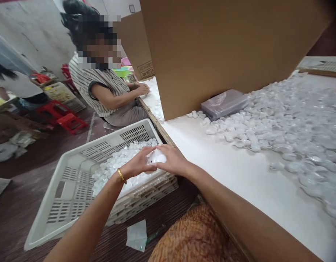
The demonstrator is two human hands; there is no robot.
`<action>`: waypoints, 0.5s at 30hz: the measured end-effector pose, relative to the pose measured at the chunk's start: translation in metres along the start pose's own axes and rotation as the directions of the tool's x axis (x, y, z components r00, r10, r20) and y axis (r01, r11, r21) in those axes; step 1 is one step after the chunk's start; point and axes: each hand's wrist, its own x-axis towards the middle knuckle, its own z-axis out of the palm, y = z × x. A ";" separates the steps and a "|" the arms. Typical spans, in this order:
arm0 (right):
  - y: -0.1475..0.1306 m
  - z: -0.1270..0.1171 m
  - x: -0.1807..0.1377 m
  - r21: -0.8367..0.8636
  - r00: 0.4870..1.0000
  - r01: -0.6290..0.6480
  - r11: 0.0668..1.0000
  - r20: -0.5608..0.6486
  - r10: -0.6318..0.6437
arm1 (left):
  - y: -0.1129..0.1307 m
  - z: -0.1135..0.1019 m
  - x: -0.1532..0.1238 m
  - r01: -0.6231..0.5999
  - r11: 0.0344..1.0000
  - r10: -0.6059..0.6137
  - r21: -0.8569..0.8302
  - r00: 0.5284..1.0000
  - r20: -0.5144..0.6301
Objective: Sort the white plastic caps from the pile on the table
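Fingers of the left hand (142, 160): holding the white piece (159, 156) from its left, curling narrowly around it above a gold-coloured bracelet (121, 175).
Fingers of the right hand (172, 160): gripping the same item from its right, nearly meeting the opposite fingertips across the top.
White piece: lying directly between both hands, sitting equally close to each; showing too little to tell a long axis.
Basket (68, 191): standing below the grip, just beside the tabletop (211, 174), containing a loose heap (116, 163) of white pieces.
Tabletop: carrying a broad spread (288, 120) of pale pieces to the right, well apart from the fingers.
Co-worker (108, 98): sitting beyond the basket, working near a cardboard panel (225, 47).
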 end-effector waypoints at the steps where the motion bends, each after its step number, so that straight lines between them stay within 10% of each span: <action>1: -0.002 0.015 0.011 0.056 0.999 -0.031 0.998 0.026 0.030 | -0.018 -0.004 -0.006 0.151 0.988 -0.151 0.003 0.988 -0.035; 4: -0.005 0.039 0.024 0.181 0.991 -0.132 0.975 0.037 0.127 | -0.059 -0.007 -0.022 0.516 0.856 -0.507 0.036 0.850 -0.144; 8: 0.001 0.023 -0.002 0.236 0.979 -0.170 0.957 -0.066 0.191 | -0.082 -0.005 -0.029 0.620 0.767 -0.562 0.163 0.773 -0.294; 15: 0.009 -0.050 -0.112 0.439 0.877 -0.385 0.812 -0.098 0.469 | -0.047 0.003 0.004 0.404 0.854 -0.299 0.329 0.897 -0.325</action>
